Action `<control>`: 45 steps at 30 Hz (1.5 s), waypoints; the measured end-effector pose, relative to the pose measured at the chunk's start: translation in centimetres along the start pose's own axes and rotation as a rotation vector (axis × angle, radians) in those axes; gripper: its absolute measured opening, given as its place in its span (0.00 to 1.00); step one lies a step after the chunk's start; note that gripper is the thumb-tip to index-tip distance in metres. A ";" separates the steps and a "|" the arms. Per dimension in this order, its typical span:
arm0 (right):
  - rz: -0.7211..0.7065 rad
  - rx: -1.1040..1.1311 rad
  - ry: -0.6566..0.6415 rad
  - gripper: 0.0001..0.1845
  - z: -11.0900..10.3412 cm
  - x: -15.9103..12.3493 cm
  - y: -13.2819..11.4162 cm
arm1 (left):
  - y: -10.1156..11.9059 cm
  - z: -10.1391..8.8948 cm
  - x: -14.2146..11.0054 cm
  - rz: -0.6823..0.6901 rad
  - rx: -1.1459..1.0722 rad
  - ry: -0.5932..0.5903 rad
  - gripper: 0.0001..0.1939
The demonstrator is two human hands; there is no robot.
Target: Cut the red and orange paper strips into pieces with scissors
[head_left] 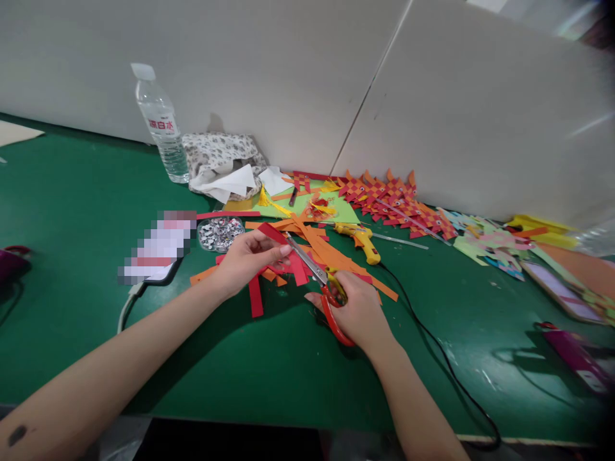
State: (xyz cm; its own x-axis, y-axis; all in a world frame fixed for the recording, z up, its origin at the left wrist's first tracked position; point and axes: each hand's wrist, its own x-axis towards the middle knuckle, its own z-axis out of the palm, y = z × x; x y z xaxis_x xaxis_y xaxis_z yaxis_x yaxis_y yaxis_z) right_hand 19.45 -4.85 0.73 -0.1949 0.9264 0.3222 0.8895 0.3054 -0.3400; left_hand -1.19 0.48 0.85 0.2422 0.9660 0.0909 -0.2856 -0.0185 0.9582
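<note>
Between the fingers of my left hand (252, 259) is a red paper strip (273, 233), pinched near its end. My right hand (360, 307) grips scissors (331, 301) with red and yellow handles. Their blades (307, 259) point up and left, with the tips at the strip beside my left thumb; whether they touch the paper I cannot tell. Beneath and beyond both hands lies a loose pile of orange paper strips (331, 250) and red ones. One red strip (256, 296) lies on the green table just below my left hand.
A yellow glue gun (360, 239) lies right of the pile, its black cord (432, 346) trailing to the front edge. Woven red-orange paper fish (389, 198) are heaped behind. Left stand a box of googly eyes (220, 234), a phone (158, 250) and a water bottle (163, 128).
</note>
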 end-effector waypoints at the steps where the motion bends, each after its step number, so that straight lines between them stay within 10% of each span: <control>1: -0.003 -0.006 0.001 0.22 0.0 0.0 0.0 | 0.0 0.0 0.0 -0.003 0.000 -0.006 0.11; 45: -0.029 0.021 -0.010 0.24 0.0 -0.2 0.0 | 0.6 -0.9 0.3 -0.065 0.064 -0.188 0.10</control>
State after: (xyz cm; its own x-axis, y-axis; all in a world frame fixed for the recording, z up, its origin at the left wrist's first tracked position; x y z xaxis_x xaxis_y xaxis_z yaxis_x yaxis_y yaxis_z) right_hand 19.51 -4.99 0.64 -0.2246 0.9194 0.3229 0.8747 0.3363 -0.3491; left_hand -2.11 1.00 1.19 0.4286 0.9006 0.0718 -0.2053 0.0197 0.9785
